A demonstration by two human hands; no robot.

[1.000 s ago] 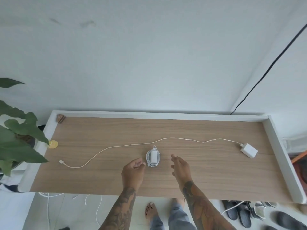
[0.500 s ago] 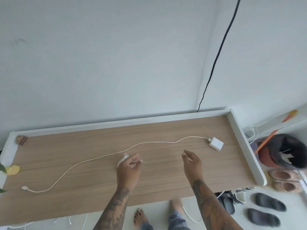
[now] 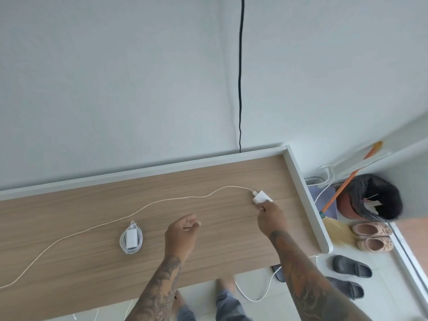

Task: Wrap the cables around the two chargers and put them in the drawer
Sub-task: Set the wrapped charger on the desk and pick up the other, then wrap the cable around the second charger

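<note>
A small white charger (image 3: 131, 238) with its cable coiled around it lies on the wooden table top (image 3: 220, 242), left of my hands. A second white charger (image 3: 261, 196) sits at the right end, and my right hand (image 3: 271, 216) pinches its near edge. Its long cable (image 3: 120, 220) trails unwound across the table to the left and runs off the frame. My left hand (image 3: 181, 236) hovers over the middle of the table with fingers loosely curled and holds nothing. No drawer is in view.
A raised white rim (image 3: 305, 200) borders the table's back and right side. A black wire (image 3: 240, 72) runs down the wall. Right of the table, on the floor, stand a broom (image 3: 335, 200), a dark bin (image 3: 370, 198) and several sandals (image 3: 352, 266).
My right hand has reached right and taken hold of the second charger. My left hand has let go of the wrapped charger and moved right. The view has swung to the right.
</note>
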